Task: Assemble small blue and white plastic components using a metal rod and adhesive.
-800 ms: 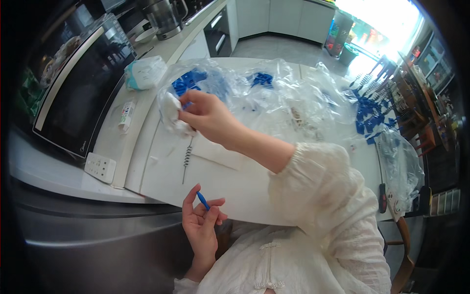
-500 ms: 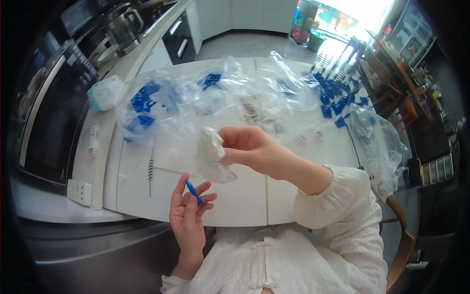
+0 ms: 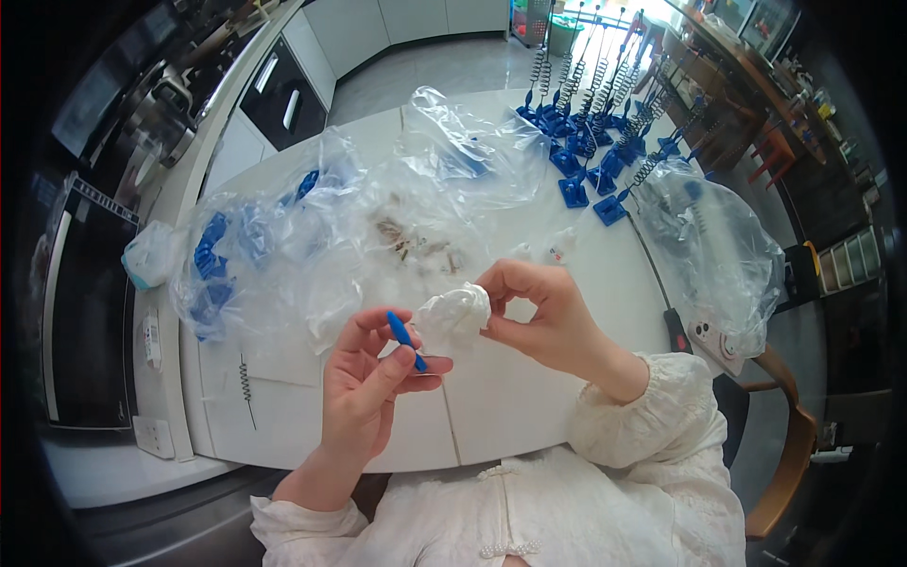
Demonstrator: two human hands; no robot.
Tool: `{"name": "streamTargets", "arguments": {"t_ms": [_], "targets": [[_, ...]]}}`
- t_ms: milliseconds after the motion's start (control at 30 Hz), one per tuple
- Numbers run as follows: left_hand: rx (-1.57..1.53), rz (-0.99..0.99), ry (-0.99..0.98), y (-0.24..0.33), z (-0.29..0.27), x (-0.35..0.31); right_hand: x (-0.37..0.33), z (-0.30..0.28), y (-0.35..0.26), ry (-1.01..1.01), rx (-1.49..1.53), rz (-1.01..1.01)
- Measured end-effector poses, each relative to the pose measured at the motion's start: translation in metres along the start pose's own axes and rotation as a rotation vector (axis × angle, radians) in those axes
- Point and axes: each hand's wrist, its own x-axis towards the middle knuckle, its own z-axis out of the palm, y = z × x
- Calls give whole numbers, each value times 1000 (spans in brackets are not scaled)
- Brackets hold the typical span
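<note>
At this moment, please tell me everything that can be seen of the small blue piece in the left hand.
The small blue piece is slim and elongated, bright blue, and looks like smooth plastic. It slants, its upper end toward the picture's left. The left hand pinches it between thumb and fingers, above the white table. Its lower end is too small to make out clearly.
</note>
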Motion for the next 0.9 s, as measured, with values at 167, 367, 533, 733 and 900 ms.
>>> {"name": "streamTargets", "arguments": {"t_ms": [167,367,533,733,900], "targets": [[-40,33,-83,3,3,24,-1,-4,-16,267,-235,-36],[36,9,-223,-6,-9,33,4,-1,-5,287,-752,-347],[-52,-106,-268,-17,-8,36,0,9,-1,178,-745,-395],[-125,-203,-260,-31,-18,34,-9,8,-11,44,-298,-46],[-156,-215,-358,-41,-29,35,-8,8,-1,-99,-41,-9]]}}
